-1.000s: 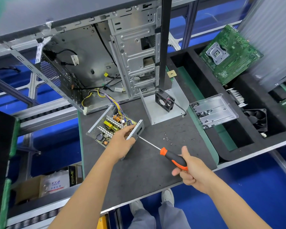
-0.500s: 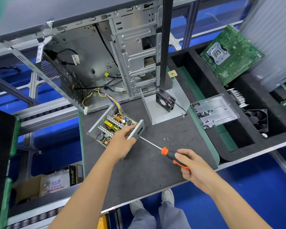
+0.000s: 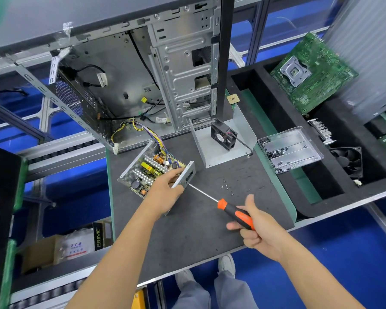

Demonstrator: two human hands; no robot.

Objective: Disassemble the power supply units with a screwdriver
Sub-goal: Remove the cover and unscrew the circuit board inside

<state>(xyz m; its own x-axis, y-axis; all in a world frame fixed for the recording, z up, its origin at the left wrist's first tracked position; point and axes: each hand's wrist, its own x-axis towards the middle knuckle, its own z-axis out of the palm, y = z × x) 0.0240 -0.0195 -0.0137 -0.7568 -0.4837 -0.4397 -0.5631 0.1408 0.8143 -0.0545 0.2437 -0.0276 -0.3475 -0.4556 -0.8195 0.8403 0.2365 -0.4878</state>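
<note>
An opened power supply unit (image 3: 147,168), its circuit board and coloured wires exposed, lies on the dark mat (image 3: 187,230). My left hand (image 3: 165,190) grips its near metal side wall. My right hand (image 3: 256,230) holds a screwdriver (image 3: 234,214) by its orange-and-black handle, thumb raised. The steel shaft runs up-left and its tip meets the unit's side wall beside my left fingers. Several loose screws (image 3: 226,186) lie on the mat to the right of the unit.
An empty computer case (image 3: 143,74) stands behind the unit. A metal cover with a small black fan (image 3: 223,136) lies to the right. A screw tray (image 3: 288,150), a motherboard (image 3: 310,72) and a larger fan (image 3: 348,161) sit in black foam compartments. A cardboard box (image 3: 60,248) is lower left.
My right hand has shifted its hold on the screwdriver handle, fingers turning around it and the thumb lifting. The left hand and the unit have stayed in place.
</note>
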